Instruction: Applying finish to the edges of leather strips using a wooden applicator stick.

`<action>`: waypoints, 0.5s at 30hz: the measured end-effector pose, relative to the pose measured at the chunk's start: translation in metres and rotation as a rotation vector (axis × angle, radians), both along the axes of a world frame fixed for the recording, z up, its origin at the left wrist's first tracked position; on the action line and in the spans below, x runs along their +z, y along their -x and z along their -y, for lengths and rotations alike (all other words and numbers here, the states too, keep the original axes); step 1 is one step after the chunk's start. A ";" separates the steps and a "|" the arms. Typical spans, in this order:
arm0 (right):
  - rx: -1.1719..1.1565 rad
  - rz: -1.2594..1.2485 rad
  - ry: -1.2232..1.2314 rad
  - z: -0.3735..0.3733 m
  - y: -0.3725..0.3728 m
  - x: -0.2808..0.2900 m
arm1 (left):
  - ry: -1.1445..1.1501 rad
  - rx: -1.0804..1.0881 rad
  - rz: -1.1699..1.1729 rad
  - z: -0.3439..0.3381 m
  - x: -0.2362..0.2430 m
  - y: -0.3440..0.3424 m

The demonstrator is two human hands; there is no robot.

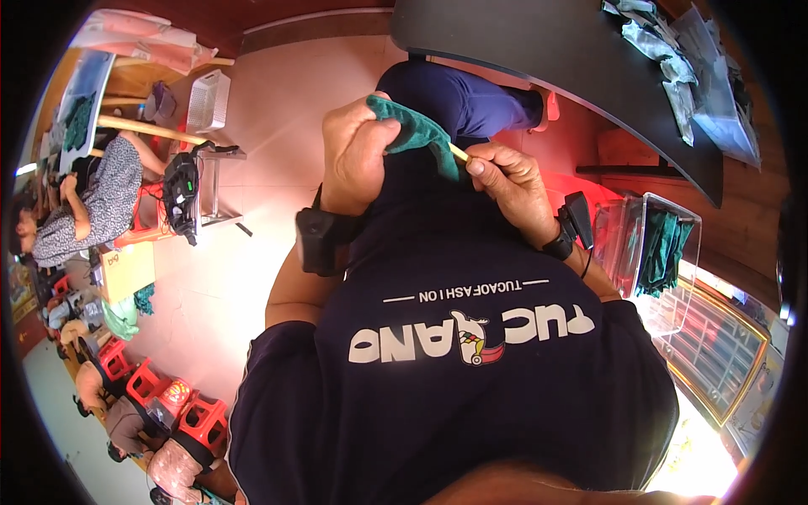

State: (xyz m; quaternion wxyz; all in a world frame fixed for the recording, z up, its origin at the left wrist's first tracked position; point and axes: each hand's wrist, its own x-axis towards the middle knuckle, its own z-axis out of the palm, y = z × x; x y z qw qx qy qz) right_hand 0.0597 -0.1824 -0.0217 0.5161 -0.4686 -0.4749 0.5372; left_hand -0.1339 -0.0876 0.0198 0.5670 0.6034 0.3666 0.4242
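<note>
My left hand [353, 156] is closed on one end of a green velvety cloth piece [417, 126] over my dark-clothed lap. My right hand [513, 185] pinches a thin pale stick [459, 151] between thumb and fingers; the stick's far end disappears at the cloth, and I cannot tell whether it is inside it. The cloth's lower part hangs just left of my right fingertips. Both wrists wear black devices.
A black table [505, 34] carries clear packets [720, 101] ahead and right. At my right, a clear bin [648, 320] holds green cloth pieces [665, 252]. Left are a white basket [206, 101], a metal-framed stand [219, 194], several seated people [84, 210] and red stools [202, 421].
</note>
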 end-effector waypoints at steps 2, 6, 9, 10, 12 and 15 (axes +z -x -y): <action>0.058 -0.069 0.056 0.000 0.000 -0.001 | -0.106 -0.020 0.067 0.003 -0.002 -0.004; 0.038 -0.033 0.053 -0.003 0.002 -0.004 | 0.051 0.053 0.080 0.001 -0.007 -0.006; -0.052 0.079 -0.010 -0.003 0.003 -0.006 | 0.283 0.046 0.168 -0.007 -0.019 0.001; -0.079 0.127 -0.029 -0.003 0.002 -0.006 | 0.261 -0.017 0.200 -0.010 -0.021 0.004; -0.077 0.119 -0.018 -0.003 0.002 -0.005 | 0.242 -0.079 0.229 -0.011 -0.022 0.006; -0.002 0.034 0.062 -0.004 -0.004 -0.002 | 0.324 -0.096 0.424 -0.011 -0.020 0.007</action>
